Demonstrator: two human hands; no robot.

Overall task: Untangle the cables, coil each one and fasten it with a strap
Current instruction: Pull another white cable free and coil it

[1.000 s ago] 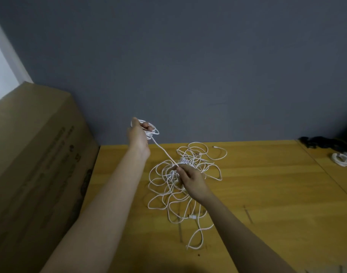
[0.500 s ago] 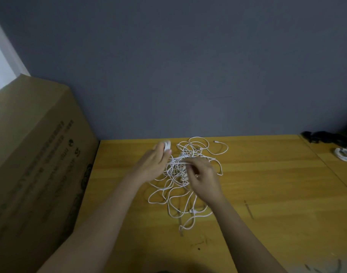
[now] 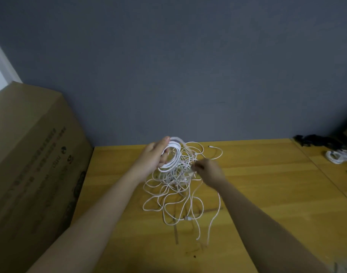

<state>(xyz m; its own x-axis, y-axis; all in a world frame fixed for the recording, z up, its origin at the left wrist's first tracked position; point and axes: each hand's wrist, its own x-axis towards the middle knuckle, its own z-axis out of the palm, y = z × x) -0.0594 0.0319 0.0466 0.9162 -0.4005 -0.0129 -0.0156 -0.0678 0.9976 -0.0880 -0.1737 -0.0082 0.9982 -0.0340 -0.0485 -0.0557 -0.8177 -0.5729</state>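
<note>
A tangle of thin white cables (image 3: 174,192) lies on the wooden table (image 3: 267,203), loose loops trailing toward me. My left hand (image 3: 155,156) holds a small coil of white cable (image 3: 173,154) above the tangle's far side, fingers curled round its turns. My right hand (image 3: 207,171) is just right of the coil and pinches a strand at the tangle's top; motion blur hides the exact fingers. A plug end (image 3: 188,218) lies among the near loops.
A large cardboard box (image 3: 30,164) stands against the table's left edge. At the far right lie a coiled white cable (image 3: 338,155) and a heap of black straps (image 3: 316,139). A grey wall rises right behind the table.
My left hand dropped from raised height to the tangle, then lifted a little with the coil showing in its grip. My right hand shifted right along the tangle's top.
</note>
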